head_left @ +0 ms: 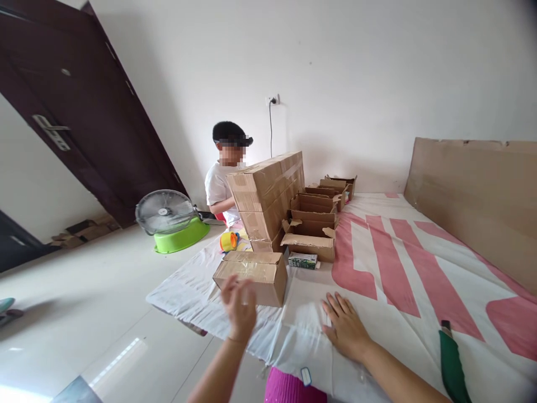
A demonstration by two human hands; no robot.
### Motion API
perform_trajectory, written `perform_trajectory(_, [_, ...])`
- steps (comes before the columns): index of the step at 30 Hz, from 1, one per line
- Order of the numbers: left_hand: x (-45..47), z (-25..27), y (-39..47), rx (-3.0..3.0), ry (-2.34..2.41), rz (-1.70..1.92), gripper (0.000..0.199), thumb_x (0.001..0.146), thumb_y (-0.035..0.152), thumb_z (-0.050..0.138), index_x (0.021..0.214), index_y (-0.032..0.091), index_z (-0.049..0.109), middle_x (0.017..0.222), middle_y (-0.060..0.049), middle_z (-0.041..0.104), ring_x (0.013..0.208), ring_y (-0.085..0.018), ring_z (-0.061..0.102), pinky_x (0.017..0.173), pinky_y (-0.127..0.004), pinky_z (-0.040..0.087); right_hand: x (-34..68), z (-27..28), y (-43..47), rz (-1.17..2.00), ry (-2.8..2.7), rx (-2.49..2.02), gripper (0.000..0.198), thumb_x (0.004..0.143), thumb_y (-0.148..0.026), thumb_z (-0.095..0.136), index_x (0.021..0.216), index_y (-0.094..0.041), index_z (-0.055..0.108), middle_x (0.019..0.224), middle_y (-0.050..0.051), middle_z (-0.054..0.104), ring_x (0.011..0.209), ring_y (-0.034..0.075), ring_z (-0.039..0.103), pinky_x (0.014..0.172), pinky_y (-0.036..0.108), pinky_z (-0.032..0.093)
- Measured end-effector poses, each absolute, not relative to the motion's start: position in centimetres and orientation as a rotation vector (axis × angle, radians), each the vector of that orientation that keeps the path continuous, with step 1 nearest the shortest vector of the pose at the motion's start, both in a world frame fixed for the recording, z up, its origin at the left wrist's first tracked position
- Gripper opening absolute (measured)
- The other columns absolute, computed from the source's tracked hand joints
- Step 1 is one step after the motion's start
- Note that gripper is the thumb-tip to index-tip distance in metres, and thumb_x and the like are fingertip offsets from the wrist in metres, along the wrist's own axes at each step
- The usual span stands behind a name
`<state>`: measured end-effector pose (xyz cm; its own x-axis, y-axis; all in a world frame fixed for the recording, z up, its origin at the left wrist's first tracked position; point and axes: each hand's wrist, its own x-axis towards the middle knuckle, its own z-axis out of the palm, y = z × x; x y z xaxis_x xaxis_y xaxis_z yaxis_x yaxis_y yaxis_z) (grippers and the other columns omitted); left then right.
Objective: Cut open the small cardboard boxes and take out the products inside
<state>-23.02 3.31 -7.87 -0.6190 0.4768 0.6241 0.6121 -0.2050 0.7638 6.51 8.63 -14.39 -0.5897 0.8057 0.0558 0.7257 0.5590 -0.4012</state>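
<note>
My left hand (pixel 240 309) is raised in front of a taped cardboard box (pixel 258 282) at the near corner of the table. Its fingers are apart and loosely bent, a little blurred, with nothing seen in them. I cannot tell whether the fingertips touch the box. Flat on the white and pink cloth (pixel 396 263) lies my right hand (pixel 346 330), its fingers spread. A small dark printed carton (pixel 302 261) rests just behind the taped box. Several open cardboard boxes (pixel 308 240) stand in a row beyond it.
Stacked closed boxes (pixel 262 210) form a wall beside the row. Behind it sits a person (pixel 220 184) in white. A yellow toy (pixel 229 241) lies nearby. A fan (pixel 164 211) stands over a green basin (pixel 180 235). A green tapered object (pixel 454 366) and cardboard sheet (pixel 474 201) are right.
</note>
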Motion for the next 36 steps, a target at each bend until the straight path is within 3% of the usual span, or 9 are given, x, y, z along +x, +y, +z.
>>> perform_trajectory(3, [-29.2,-4.8,4.4,-1.110,-2.073,-2.039,0.041,0.086,0.048,0.050,0.116,0.019,0.054,0.127,-0.011,0.050,0.125,-0.029,0.045,0.106,-0.050,0.037,7.6,-13.8,6.9,0.597,-2.659,-1.278,0.077,0.090,-0.062,0.045,0.152,-0.018,0.031,0.161,0.012,0.017,0.150,0.034,0.007,0.121,0.057,0.006])
perform_trajectory(7, [-31.5,-4.2,5.5,-1.227,-2.308,-2.132,0.062,0.070,0.067,0.059,0.108,0.018,0.059,0.099,-0.005,0.063,0.100,-0.028,0.060,0.091,-0.044,0.048,8.6,-13.7,5.3,0.772,-2.626,-1.169,0.092,0.081,-0.068,0.056,0.153,-0.017,0.030,0.161,0.016,0.014,0.149,0.036,0.004,0.119,0.060,0.001])
perform_trajectory(11, [-27.3,-6.1,5.8,-1.492,-2.439,-2.179,0.076,0.061,0.074,0.065,0.111,0.016,0.061,0.094,-0.006,0.068,0.094,-0.029,0.064,0.085,-0.042,0.052,9.6,-13.6,3.9,1.072,-2.205,-1.105,0.100,0.082,-0.070,0.054,0.157,-0.016,0.014,0.163,0.017,0.007,0.150,0.031,0.006,0.120,0.054,0.012])
perform_trajectory(15, [-19.2,-7.6,5.4,-1.861,-2.465,-2.142,0.078,0.071,0.072,0.061,0.127,0.018,0.056,0.116,-0.011,0.067,0.108,-0.031,0.062,0.095,-0.042,0.049,11.3,-12.3,2.5,1.202,-1.732,-0.997,0.104,0.082,-0.068,0.057,0.157,-0.024,0.000,0.164,0.013,0.010,0.150,0.028,0.014,0.119,0.050,0.023])
perform_trajectory(19, [-10.8,-8.4,3.6,-2.331,-2.350,-1.939,0.075,0.084,0.064,0.054,0.144,0.022,0.037,0.145,-0.014,0.048,0.125,-0.031,0.053,0.099,-0.043,0.046,16.0,-11.1,1.9,1.039,-1.460,-1.078,0.089,0.086,-0.070,0.045,0.155,-0.021,0.019,0.152,0.016,0.043,0.139,0.028,0.041,0.112,0.045,0.038])
perform_trajectory(23, [-5.7,-9.1,1.5,-2.658,-2.173,-1.940,0.069,0.091,0.055,0.050,0.147,0.024,0.028,0.144,-0.015,0.044,0.127,-0.029,0.048,0.096,-0.041,0.047,21.8,-12.4,0.9,0.799,-1.398,-1.339,0.076,0.085,-0.075,0.037,0.135,-0.021,0.055,0.120,0.015,0.070,0.121,0.030,0.060,0.105,0.046,0.046])
perform_trajectory(31, [-5.0,-9.4,1.1,-2.733,-1.908,-1.854,0.061,0.094,0.042,0.052,0.147,0.029,0.026,0.140,-0.014,0.044,0.124,-0.027,0.050,0.095,-0.044,0.050,26.1,-16.2,-1.3,0.567,-1.356,-1.420,0.073,0.086,-0.077,0.029,0.116,-0.021,0.065,0.107,0.012,0.073,0.107,0.028,0.066,0.092,0.040,0.054])
perform_trajectory(34, [-5.2,-8.8,1.1,-2.643,-1.598,-1.638,0.052,0.094,0.028,0.053,0.143,0.033,0.035,0.140,-0.012,0.041,0.127,-0.028,0.048,0.097,-0.047,0.049,27.5,-15.5,-0.3,0.497,-1.297,-1.549,0.060,0.093,-0.065,0.024,0.107,-0.022,0.065,0.107,0.013,0.072,0.099,0.027,0.067,0.087,0.041,0.055])
perform_trajectory(36, [-5.0,-8.4,1.0,-2.643,-1.456,-1.477,0.046,0.094,0.019,0.050,0.137,0.034,0.045,0.140,-0.011,0.038,0.128,-0.027,0.046,0.098,-0.047,0.050,28.3,-14.9,0.6,0.336,-1.353,-1.661,0.045,0.092,-0.055,0.036,0.100,-0.021,0.066,0.106,0.014,0.071,0.100,0.029,0.065,0.088,0.045,0.053])
